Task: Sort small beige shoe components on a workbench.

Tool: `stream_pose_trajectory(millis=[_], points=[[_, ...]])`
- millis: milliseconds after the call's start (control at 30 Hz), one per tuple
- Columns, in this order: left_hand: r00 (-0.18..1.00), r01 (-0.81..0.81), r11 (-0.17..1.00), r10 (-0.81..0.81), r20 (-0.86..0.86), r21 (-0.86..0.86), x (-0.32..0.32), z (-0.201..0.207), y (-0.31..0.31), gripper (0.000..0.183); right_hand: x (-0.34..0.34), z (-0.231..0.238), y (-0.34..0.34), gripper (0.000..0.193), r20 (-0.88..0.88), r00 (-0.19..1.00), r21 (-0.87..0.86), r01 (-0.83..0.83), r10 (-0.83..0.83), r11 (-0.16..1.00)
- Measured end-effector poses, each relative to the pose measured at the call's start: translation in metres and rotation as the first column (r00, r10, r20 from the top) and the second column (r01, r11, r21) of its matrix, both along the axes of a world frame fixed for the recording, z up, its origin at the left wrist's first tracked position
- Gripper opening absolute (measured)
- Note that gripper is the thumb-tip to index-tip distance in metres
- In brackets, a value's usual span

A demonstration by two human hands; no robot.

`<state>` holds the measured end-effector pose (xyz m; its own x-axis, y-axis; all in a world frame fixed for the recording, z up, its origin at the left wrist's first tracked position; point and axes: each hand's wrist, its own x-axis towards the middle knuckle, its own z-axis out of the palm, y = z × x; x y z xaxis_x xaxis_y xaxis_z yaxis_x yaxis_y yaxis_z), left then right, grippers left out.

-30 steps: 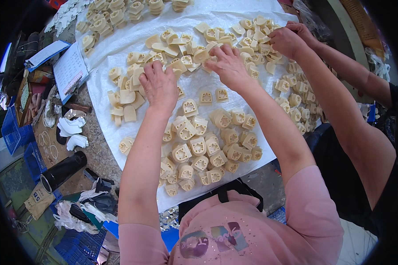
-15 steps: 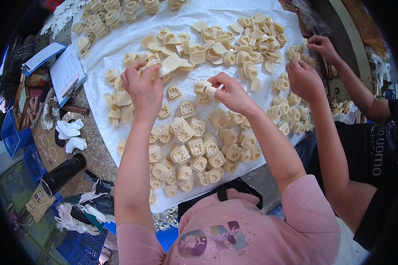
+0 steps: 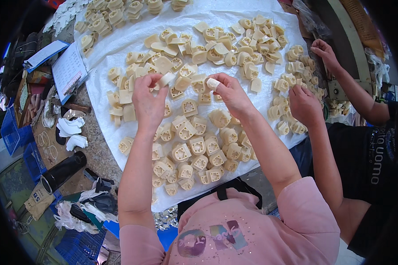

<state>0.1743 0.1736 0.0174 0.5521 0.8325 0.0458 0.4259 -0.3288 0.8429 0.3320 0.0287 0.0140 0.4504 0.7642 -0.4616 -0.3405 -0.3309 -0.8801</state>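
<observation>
My left hand (image 3: pixel 148 100) is closed, pinching a cream plastic part (image 3: pixel 165 80) edge-on between thumb and fingertips. My right hand (image 3: pixel 232 94) grips a hollow cream plastic part (image 3: pixel 199 83) by its right side. White tape seems to wrap the right thumb. Both hands hover over the middle of a white sheet (image 3: pixel 101 118), a short distance apart. Between and below them sit many loose hollow cream parts (image 3: pixel 181 152), several with openings facing up. Curved flat-faced pieces (image 3: pixel 163 65) lie just beyond my left hand.
On the right, a co-worker's hands (image 3: pixel 306 105) are beside another group of cream parts (image 3: pixel 292 81). To the left are a clipboard with paper (image 3: pixel 70 70), white curved pieces (image 3: pixel 70 127), a black cylinder (image 3: pixel 64 173) and blue baskets (image 3: pixel 9 130). More stacked parts (image 3: pixel 102 25) stand at the far left.
My left hand has come slightly lower and right, and its part is turned edge-on. My right hand has shifted little. The co-worker's nearer hand has moved down.
</observation>
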Motion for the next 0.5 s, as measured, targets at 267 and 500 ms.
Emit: stream_pose_trajectory(millis=[267, 500], points=[[0.807, 0.532, 0.768, -0.333, -0.487, 0.356, -0.049, -0.024, -0.005, 0.018, -0.006, -0.003, -0.003, 0.025, 0.117, 0.993, -0.06, 0.006, 0.001, 0.998], [0.825, 0.522, 0.787, -0.367, -0.429, 0.33, -0.052, -0.008, -0.009, 0.019, -0.014, 0.01, 0.0, 0.025, 0.167, 0.984, -0.051, -0.059, 0.066, 0.997]])
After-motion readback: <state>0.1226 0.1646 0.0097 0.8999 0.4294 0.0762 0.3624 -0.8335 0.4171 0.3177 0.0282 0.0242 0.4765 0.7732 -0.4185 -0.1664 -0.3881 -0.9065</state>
